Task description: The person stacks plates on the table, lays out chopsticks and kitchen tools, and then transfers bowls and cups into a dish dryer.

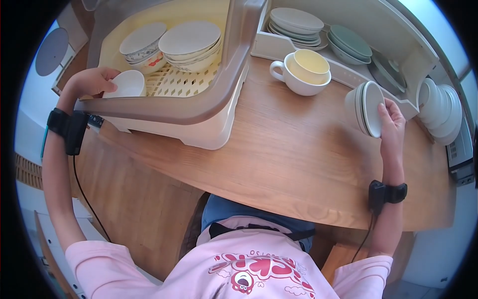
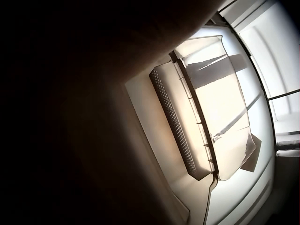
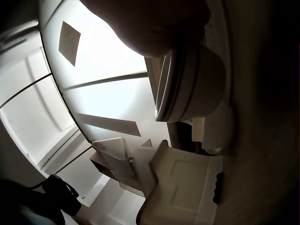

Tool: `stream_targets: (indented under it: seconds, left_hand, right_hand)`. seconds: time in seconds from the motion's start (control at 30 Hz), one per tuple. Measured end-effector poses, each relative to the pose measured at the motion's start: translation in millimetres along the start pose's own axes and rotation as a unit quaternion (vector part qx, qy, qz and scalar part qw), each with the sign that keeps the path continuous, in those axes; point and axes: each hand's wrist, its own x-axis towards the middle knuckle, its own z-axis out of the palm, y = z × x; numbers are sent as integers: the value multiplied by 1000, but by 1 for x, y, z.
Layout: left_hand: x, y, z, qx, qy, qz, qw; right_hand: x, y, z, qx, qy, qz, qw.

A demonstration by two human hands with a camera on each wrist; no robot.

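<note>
Left wrist view mostly dark, blocked by the arm; only the drying rack (image 2: 206, 108) shows there. In head view, left hand (image 1: 92, 79) at ten o'clock, grip closed around a small white bowl (image 1: 127, 83) inside the rack, partly hidden behind its brown rim. Right hand (image 1: 393, 122) at three o'clock, grip clasping stacked bowls (image 1: 367, 108) held on edge above the counter (image 1: 279, 149). Near one o'clock, cup (image 1: 303, 71), plate stacks (image 1: 298, 25) in a white tray. Right wrist view dim, fingers cut off.

Left hand (image 1: 89, 79) grips small bowl (image 1: 127, 83); right hand (image 1: 393, 119) holds stacked bowls (image 1: 366, 108).
</note>
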Motion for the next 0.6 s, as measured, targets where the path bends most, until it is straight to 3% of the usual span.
stream_targets:
  seconds: [0.13,0.3,0.43,0.5,0.53,0.6]
  left_hand:
    - [0,2,2,17,-9,17,1000]
    - [2,2,6,48,47,13,998]
    - [-19,26,-4,32,63,3,997]
    - [-33,43,-10,83,163,-4,983]
    - [-38,48,-12,85,160,-3,983]
    - [-47,59,-15,49,279,129,950]
  right_hand:
    - [0,1,1,-5,-7,1,1000]
    - [-3,-4,3,-6,-20,7,1000]
    - [-8,-13,11,12,-34,5,999]
    - [-12,-17,15,15,-42,8,999]
    - [-14,-19,17,25,-56,15,998]
    - [-17,-22,24,33,-71,23,997]
